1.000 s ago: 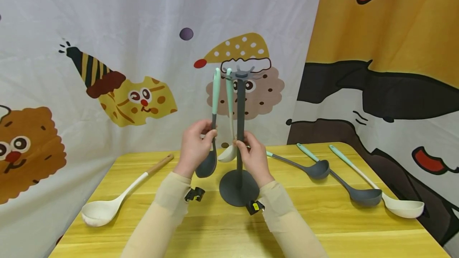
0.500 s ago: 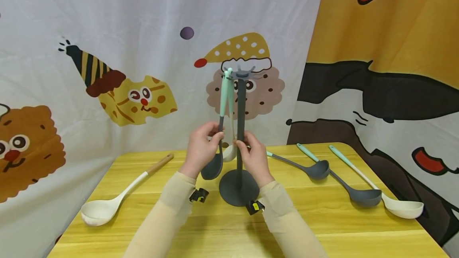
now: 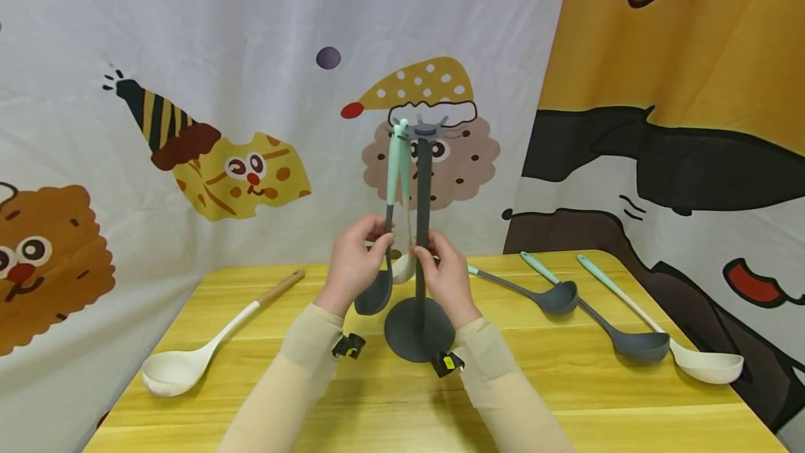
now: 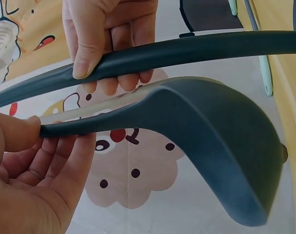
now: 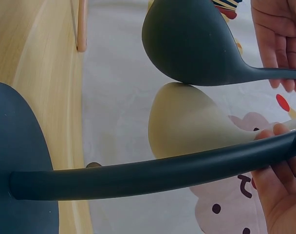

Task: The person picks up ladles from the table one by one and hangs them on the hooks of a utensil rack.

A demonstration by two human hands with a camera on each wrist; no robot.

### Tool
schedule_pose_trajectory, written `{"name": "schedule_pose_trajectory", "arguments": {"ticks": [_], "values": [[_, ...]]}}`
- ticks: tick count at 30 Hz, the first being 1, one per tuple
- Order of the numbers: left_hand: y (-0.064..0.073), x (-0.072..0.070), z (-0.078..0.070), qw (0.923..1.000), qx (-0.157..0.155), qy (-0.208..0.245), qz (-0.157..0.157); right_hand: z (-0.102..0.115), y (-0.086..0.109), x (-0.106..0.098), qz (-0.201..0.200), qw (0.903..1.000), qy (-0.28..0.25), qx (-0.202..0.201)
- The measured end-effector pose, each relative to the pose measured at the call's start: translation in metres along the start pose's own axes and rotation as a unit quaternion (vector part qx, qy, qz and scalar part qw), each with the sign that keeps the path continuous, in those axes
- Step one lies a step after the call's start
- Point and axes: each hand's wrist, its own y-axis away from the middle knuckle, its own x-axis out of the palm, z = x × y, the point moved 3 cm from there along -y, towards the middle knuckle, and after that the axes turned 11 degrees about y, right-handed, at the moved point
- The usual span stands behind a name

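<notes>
While pinching the dark ladle (image 3: 374, 292) by its stem with the left hand (image 3: 352, 261), has just brought its mint handle (image 3: 393, 173) rightward to the top of the stand (image 3: 423, 201), beside the hanging white ladle (image 3: 404, 269); perhaps hooked now, but cannot tell. Clamps the stand's post (image 4: 201, 47) with the right hand (image 3: 445, 275), stretching both forearms forward over the bench (image 3: 383, 404).

Both forearms (image 3: 286, 376) extend forward — left fingers (image 4: 76, 165) and right fingers (image 5: 270, 187) curled, pinching.

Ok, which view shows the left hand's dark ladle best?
Head: it alone shows the dark ladle from mint handle to bowl, though the left hand covers part. Both wrist views show the bowl larger but lack that handle.
</notes>
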Motion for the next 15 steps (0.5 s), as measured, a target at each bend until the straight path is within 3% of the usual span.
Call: {"name": "schedule_pose_trajectory", "arguments": {"ticks": [6, 15], "values": [[0.004, -0.001, 0.007, 1.0, -0.002, 0.005, 0.005, -0.001, 0.001, 0.0, 0.003, 1.0, 0.005, 0.002], [0.014, -0.012, 0.025, 0.9991, -0.041, -0.005, 0.008, -0.001, 0.001, 0.001, 0.002, 1.0, 0.004, 0.003]]}}
